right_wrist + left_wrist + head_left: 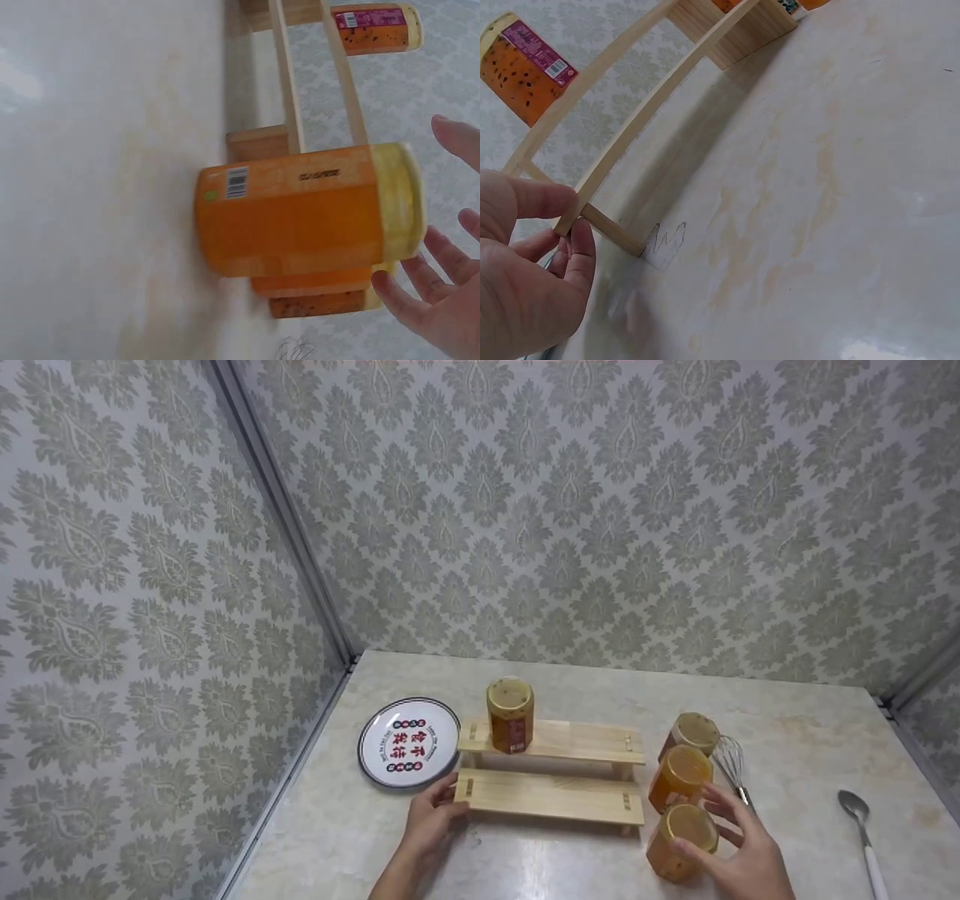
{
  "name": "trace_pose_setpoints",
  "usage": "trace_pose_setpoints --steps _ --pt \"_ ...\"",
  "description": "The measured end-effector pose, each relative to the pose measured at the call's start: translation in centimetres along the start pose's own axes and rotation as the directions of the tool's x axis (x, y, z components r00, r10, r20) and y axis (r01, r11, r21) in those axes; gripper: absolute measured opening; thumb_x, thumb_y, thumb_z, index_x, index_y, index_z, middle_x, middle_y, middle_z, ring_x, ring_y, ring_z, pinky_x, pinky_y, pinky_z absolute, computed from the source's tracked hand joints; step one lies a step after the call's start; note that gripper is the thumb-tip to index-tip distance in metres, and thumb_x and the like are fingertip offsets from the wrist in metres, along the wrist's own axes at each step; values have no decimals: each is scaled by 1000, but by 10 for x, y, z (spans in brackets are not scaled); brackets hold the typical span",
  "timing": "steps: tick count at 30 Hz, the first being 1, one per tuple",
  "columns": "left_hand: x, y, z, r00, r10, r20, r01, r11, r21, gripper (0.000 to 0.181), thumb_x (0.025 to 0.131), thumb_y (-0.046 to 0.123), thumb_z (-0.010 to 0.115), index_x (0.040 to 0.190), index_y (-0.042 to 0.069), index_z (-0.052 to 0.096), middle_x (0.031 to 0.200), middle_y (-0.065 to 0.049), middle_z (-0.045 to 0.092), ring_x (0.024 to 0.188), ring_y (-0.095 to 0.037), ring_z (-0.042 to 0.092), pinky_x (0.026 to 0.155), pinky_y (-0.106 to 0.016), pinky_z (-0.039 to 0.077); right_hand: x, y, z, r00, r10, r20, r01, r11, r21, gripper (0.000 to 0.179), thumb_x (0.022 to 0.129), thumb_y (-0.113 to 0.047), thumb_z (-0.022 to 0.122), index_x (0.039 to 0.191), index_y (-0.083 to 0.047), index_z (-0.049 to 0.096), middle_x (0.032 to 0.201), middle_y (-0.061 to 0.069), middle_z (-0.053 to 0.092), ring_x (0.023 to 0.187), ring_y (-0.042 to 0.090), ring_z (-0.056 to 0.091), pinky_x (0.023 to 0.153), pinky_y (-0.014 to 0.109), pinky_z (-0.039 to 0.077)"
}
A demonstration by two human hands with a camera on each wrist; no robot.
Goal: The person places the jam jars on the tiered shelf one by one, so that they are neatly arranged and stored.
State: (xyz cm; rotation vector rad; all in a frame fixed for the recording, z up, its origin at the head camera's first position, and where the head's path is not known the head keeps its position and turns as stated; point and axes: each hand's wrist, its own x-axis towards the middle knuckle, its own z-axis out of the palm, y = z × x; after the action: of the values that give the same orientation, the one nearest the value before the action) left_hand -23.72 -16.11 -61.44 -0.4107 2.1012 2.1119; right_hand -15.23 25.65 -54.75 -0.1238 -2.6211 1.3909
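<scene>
A two-tier wooden rack (547, 795) stands on the table, and my left hand (435, 814) pinches the left end of its lower board between thumb and fingers. In the left wrist view the thumb lies on top of the board and fingers go under it. On the upper board, toward the left, stands a jar of orange preserve with dark seeds (511, 716). Three more jars line up right of the rack: a front jar (679, 847), a middle jar (679, 780) and a back jar (690, 733). My right hand (750, 855) is beside the front jar's lid, fingers spread and holding nothing.
Left of the rack lies a round white plate (409, 772) with a dark rim and red and black lettering. A wire whisk (733, 769) lies behind the right jars. Farther right is a spoon (862, 832) with a white handle. Patterned walls (525, 510) border the table.
</scene>
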Motion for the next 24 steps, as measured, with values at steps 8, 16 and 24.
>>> trace_pose_setpoints --steps 8,16,24 --pt "0 -3 -1 999 36 7 -35 999 -18 71 80 -8 68 148 -10 48 128 -22 61 109 -27 62 90 -34 59 -6 20 7 986 141 91 -147 988 55 108 74 -42 93 157 -4 35 150 25 45 133 46 49 98 60 54" --pt "-1 -3 -1 999 50 2 -50 998 26 71 81 -7 69 148 -10 48 131 -22 61 114 -28 61 95 -36 57 -7 32 15 983 149 109 -160 981 106 113 73 -36 95 158 -3 29 149 23 42 131 46 50 100 56 54" --pt "1 -3 -1 999 36 -1 -36 999 -4 70 81 -8 69 148 -9 48 131 -23 60 114 -29 61 95 -36 58 -5 37 20 972 207 112 -224 961 165 116 72 -35 96 160 -6 25 152 20 40 135 44 48 106 53 51"
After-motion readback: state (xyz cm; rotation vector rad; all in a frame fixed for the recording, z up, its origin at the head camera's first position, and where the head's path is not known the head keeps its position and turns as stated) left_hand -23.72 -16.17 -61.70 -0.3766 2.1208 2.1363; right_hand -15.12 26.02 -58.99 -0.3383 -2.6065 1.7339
